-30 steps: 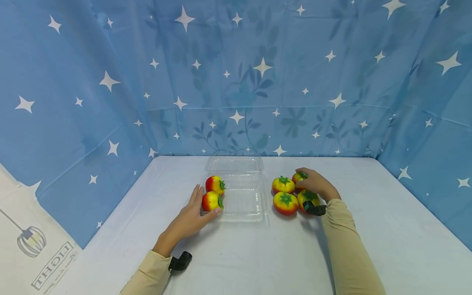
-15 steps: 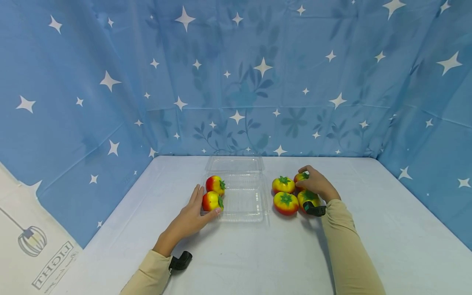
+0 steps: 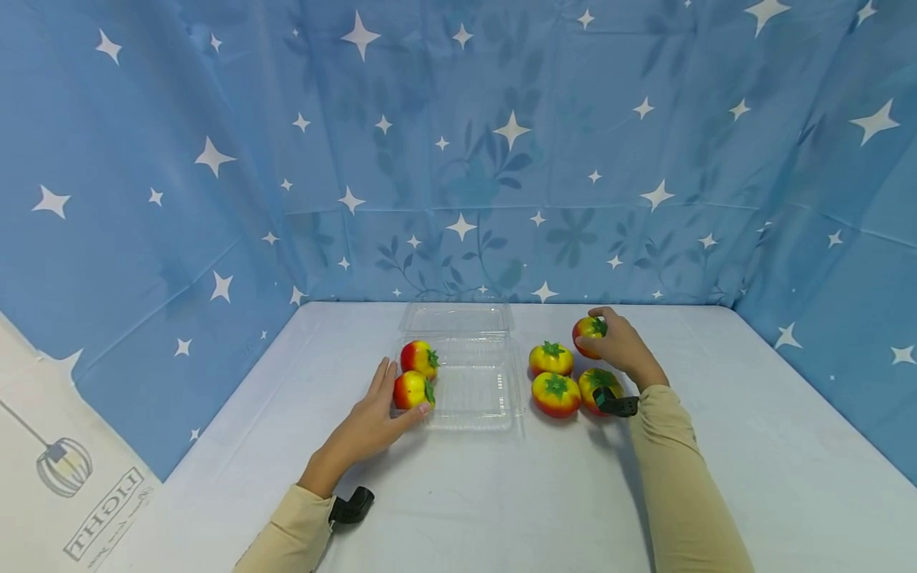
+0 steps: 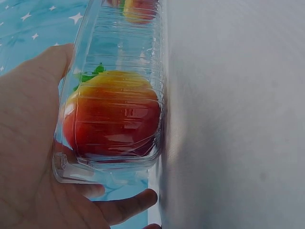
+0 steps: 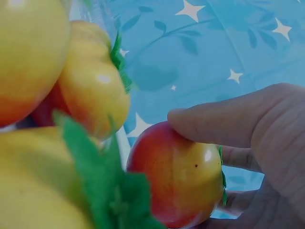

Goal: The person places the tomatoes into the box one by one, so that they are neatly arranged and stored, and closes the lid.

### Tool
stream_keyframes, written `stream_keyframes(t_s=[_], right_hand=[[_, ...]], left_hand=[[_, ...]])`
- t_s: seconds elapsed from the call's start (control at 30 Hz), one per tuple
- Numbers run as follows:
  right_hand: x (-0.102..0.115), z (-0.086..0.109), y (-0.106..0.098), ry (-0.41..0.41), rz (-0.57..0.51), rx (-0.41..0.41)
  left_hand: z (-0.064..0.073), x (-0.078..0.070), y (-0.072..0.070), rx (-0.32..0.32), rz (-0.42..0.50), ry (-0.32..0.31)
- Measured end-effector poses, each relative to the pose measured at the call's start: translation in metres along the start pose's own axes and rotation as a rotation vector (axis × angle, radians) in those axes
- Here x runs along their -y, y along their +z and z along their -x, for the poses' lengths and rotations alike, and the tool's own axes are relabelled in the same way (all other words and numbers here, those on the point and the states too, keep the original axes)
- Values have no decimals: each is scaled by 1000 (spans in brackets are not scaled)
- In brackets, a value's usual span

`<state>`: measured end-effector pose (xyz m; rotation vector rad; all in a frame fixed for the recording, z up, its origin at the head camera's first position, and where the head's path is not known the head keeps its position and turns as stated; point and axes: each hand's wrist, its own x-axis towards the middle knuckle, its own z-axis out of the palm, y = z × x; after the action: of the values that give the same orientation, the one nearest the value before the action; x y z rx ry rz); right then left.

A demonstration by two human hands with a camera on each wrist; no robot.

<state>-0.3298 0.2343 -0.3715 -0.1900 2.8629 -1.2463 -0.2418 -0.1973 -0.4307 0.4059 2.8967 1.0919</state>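
In the head view my right hand (image 3: 620,344) grips a red-and-yellow tomato (image 3: 586,336) with a green leafy top, thumb and fingers round its sides. The right wrist view shows that held tomato (image 5: 176,176) apart from the others. Three more tomatoes, among them a front one (image 3: 556,395), stand close by on the table. My left hand (image 3: 368,418) rests at the near left corner of a clear plastic box (image 3: 473,420), fingers fairly straight along its side and thumb at its front edge. Inside, at the left, lie two tomatoes (image 3: 419,360); the left wrist view shows one tomato (image 4: 114,114) through the wall.
The box's hinged lid (image 3: 455,318) lies folded back behind it. A white cloth (image 3: 466,501) covers the table. Blue star-patterned curtains (image 3: 458,159) stand at the back and both sides.
My right hand has raised the back right tomato and moved it slightly away and up from the other three. The left hand and the box stay in place.
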Motion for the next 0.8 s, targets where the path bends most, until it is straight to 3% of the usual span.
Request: stream_keyframes(t_s=[0.43, 0.8], right_hand=[[19, -2, 0, -108, 21, -48], [37, 3, 5, -144, -106, -21]], left_hand=[[0, 0, 0, 10, -2, 0], [1, -1, -1, 16, -2, -11]])
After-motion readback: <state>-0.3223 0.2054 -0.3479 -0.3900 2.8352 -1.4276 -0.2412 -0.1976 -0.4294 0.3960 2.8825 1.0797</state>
